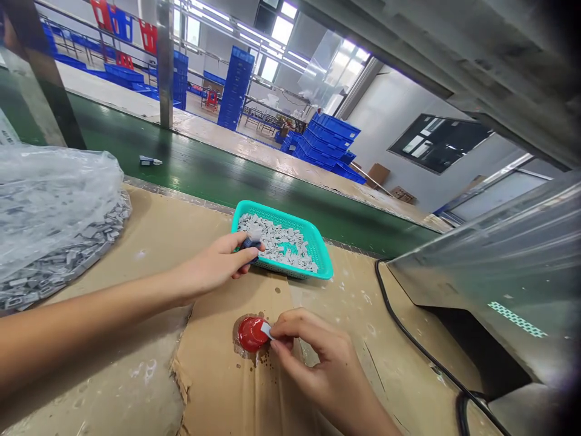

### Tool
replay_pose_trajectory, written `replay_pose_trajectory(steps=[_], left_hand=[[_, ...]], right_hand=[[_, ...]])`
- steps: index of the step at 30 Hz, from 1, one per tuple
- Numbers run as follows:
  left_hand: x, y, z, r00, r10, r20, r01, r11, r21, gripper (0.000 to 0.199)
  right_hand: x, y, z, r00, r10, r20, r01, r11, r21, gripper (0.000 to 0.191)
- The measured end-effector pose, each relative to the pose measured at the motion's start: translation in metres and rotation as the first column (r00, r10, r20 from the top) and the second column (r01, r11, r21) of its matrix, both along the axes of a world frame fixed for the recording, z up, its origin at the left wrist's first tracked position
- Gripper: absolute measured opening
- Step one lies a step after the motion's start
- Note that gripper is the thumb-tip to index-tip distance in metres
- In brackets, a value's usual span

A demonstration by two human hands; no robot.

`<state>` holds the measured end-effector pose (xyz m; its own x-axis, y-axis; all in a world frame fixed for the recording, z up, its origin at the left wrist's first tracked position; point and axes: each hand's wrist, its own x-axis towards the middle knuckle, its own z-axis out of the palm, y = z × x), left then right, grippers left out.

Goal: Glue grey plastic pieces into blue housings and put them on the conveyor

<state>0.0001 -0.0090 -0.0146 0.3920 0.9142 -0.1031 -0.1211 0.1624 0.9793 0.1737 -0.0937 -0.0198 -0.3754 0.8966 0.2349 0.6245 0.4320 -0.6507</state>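
Note:
My left hand (227, 259) pinches a dark blue part (250, 243) with a pale tip, over the near left edge of a teal basket (325, 257). Many small light grey plastic pieces (276, 239) lie in that basket. Nearer to me, my right hand (313, 348) holds a small white piece (266, 329) between thumb and forefinger, at the right side of a red round object (251, 334). The red object looks wet and stands on brown cardboard (227, 387), with dark wet spots around it.
A plastic bag (59, 200) of grey parts lies at the left. Behind runs a green conveyor belt (204, 175) with a small blue and white part (149, 161). A black cable (408, 336) and metal housing (499, 272) are at the right.

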Motion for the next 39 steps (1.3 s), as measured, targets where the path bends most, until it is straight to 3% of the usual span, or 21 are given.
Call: replay_pose_trajectory(steps=[8, 11, 15, 21, 26, 30, 34, 39], left_hand=[[-0.003, -0.001, 0.000, 0.995, -0.095, 0.035, 0.093, 0.993, 0.072, 0.020], [-0.002, -0.001, 0.000, 0.991, -0.108, 0.085, 0.107, 0.994, 0.015, 0.019], [-0.001, -0.001, 0.003, 0.953, -0.141, 0.267, 0.173, 0.980, -0.099, 0.018], [-0.003, -0.001, 0.002, 0.907, -0.156, 0.390, 0.248, 0.948, -0.198, 0.025], [-0.004, -0.002, 0.000, 0.916, -0.163, 0.366, 0.254, 0.943, -0.215, 0.029], [-0.005, -0.002, -0.002, 0.953, -0.211, 0.217, 0.236, 0.967, -0.097, 0.025], [-0.004, -0.004, -0.002, 0.962, -0.236, 0.136, 0.237, 0.971, 0.007, 0.024], [-0.001, -0.007, -0.006, 0.956, -0.249, 0.154, 0.251, 0.968, 0.009, 0.026]], right_hand=[[-0.001, 0.000, -0.001, 1.000, 0.021, 0.013, -0.022, 0.999, 0.049, 0.016], [-0.003, -0.001, 0.001, 1.000, 0.015, 0.017, -0.016, 0.996, 0.083, 0.017], [-0.004, -0.002, 0.006, 1.000, -0.004, 0.019, 0.001, 0.990, 0.138, 0.018], [-0.002, -0.001, 0.015, 0.999, -0.015, 0.041, 0.010, 0.992, 0.122, 0.018], [-0.002, -0.002, 0.019, 0.999, 0.006, 0.045, -0.011, 0.994, 0.111, 0.018], [0.000, 0.000, 0.025, 1.000, 0.010, 0.007, -0.011, 0.996, 0.087, 0.019], [0.003, 0.013, 0.035, 0.982, 0.003, -0.189, 0.002, 1.000, 0.028, 0.014], [-0.003, 0.033, 0.039, 0.920, -0.080, -0.384, 0.077, 0.997, -0.022, 0.011]])
